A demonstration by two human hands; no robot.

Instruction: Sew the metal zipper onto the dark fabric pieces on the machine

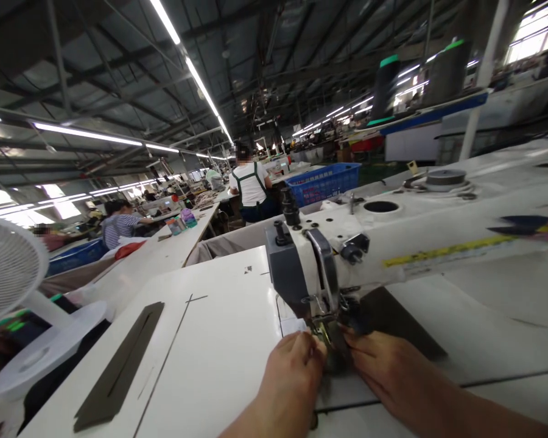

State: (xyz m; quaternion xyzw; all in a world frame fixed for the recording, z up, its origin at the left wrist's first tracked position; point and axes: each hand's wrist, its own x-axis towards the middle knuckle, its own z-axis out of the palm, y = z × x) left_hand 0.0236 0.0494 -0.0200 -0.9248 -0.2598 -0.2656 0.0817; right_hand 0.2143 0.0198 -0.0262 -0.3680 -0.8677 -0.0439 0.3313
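Note:
My left hand (pixel 295 371) is closed in a pinch just left of the sewing machine's (pixel 324 274) needle area. Whatever its fingertips hold is hidden. On the other side of the needle, my right hand (pixel 388 365) is also closed, its fingertips on the edge of a small piece of dark fabric (pixel 335 344) that is blurred near the presser foot. A flat dark grey-brown fabric panel (pixel 399 319) lies on the machine bed behind my right hand. To the left, a long stack of similar dark strips (pixel 121 365) with a slit line rests on the white tabletop (pixel 219 340).
A white fan (pixel 50 340) stands at the left edge. Scissors (pixel 530 225) and a yellow measuring tape (pixel 447 250) are on the machine arm. Thread cones (pixel 386 88) stand upper right. Beyond are a blue crate (pixel 324 182) and a co-worker in a white shirt (pixel 251 185).

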